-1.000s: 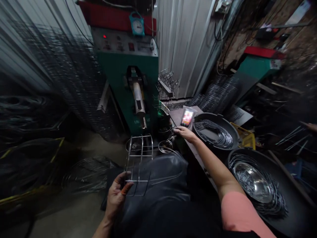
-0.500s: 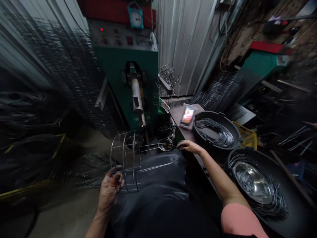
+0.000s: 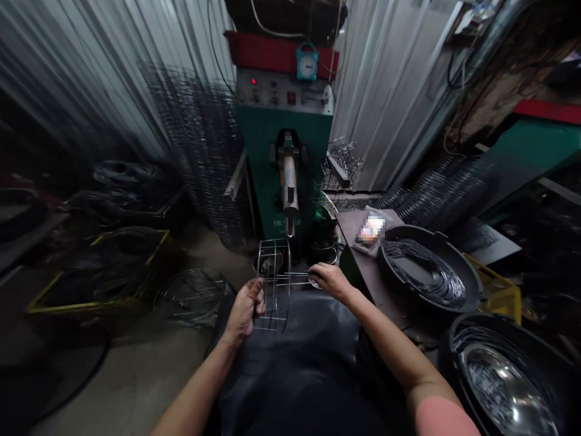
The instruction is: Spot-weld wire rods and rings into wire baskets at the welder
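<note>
Fingers (image 3: 255,292) of the left hand (image 3: 244,312) wrap around one side of a wire frame (image 3: 272,303), a cage of curved and straight steel rods held upright above the person's dark apron (image 3: 290,369). At the far left, a crate with a yellow rim (image 3: 45,293) holds dark coils of wire, and a loose wire coil (image 3: 195,297) lies on the concrete floor (image 3: 136,375) just left of the frame. Behind it, a tall stack of wire mesh (image 3: 200,145) leans against a corrugated metal wall (image 3: 104,72). Straight ahead stands a green welding machine (image 3: 284,139) with a round dial (image 3: 307,62) at the top, and small metal bowls (image 3: 323,253) sit low near its base. The frame's long rods reach right to the right hand (image 3: 331,281), whose curled fingers (image 3: 316,271) close over their far end beside the edge of the worktop (image 3: 363,266). On that worktop lie a blurred packet (image 3: 372,230) and a black pan (image 3: 420,229) full of bent wire rings (image 3: 426,272). Further right are a yellow crate (image 3: 499,300) and a second black pan (image 3: 447,363) holding a shiny steel bowl (image 3: 503,381), just beyond a pink sleeve (image 3: 440,418).
</note>
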A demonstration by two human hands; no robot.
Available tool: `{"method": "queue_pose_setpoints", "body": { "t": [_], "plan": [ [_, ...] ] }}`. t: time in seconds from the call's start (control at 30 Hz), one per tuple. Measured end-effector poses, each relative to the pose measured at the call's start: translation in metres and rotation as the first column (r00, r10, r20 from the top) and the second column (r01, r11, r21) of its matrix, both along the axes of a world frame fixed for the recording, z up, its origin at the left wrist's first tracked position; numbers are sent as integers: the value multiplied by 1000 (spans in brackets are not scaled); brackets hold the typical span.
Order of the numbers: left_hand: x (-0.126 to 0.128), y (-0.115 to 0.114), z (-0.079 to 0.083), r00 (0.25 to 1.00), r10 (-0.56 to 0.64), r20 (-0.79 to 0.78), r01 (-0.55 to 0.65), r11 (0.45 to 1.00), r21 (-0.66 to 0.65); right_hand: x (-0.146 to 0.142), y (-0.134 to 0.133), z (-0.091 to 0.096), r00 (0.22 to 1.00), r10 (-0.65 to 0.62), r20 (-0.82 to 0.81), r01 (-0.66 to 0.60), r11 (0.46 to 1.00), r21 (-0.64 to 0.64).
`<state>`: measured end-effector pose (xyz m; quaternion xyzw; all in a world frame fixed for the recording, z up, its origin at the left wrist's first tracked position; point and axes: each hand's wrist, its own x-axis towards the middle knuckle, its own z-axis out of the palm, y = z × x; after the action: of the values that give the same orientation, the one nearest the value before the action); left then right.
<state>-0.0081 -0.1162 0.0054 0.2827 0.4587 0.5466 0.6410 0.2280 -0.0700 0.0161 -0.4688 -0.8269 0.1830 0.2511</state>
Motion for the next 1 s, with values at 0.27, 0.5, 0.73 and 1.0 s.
{"method": "queue_pose_setpoints", "body": {
  "t": [0.27,0.5,0.73,1.0],
  "plan": [
    [-2,43,-5,997,22,-80,-24,999,-32,-5,37,6,956,-188,-225,210,975,77],
    [7,72,-10,986,15,-167,-23,999,-48,-14,73,5,960,-187,-208,205,976,67],
    [11,94,-13,979,-20,-204,2,996,-88,-10,97,-6,959,-191,-211,201,979,24],
    [20,110,-17,981,-49,-189,26,992,-125,-3,110,-5,962,-207,-180,209,978,-3]
  ]
}}
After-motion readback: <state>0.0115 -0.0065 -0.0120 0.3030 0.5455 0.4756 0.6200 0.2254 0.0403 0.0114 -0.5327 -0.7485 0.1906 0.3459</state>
